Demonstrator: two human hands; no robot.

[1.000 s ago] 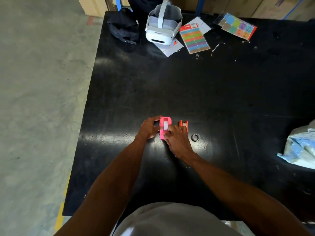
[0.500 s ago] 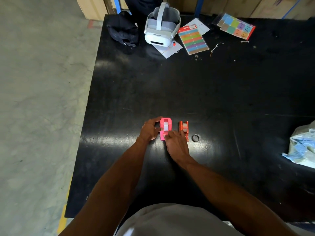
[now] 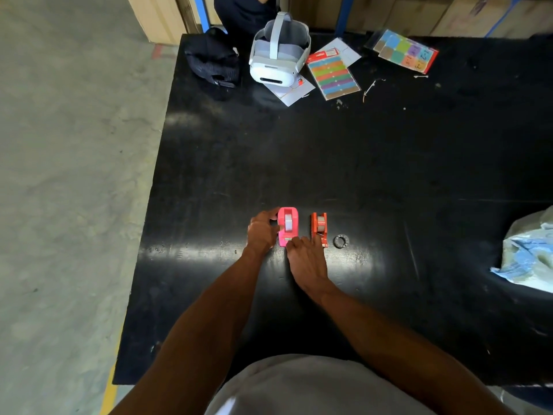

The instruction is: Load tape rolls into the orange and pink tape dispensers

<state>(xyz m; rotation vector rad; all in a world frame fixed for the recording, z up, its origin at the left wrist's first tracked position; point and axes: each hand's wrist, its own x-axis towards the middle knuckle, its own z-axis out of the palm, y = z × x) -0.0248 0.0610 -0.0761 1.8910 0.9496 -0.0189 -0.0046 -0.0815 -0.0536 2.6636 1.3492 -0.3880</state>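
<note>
Glossy black table (image 3: 389,163), scuffed, bearing two small moulded plastic dispensers side by side at near centre. Pink tape dispenser (image 3: 288,226): rounded housing, pale tape roll (image 3: 288,222) seated inside. Orange tape dispenser (image 3: 319,229): narrower, also loaded with a roll. Left hand (image 3: 261,233) curled around pink housing's left side. Right hand (image 3: 306,262) at pink cutter end, fingertips pinched; tape held or not, cannot tell. Small dark ring (image 3: 340,241) just right of orange unit.

A glossy black table (image 3: 329,163) reflects overhead light and stands on a grey concrete floor (image 3: 68,175); cardboard boxes (image 3: 398,13) line the far edge.
</note>
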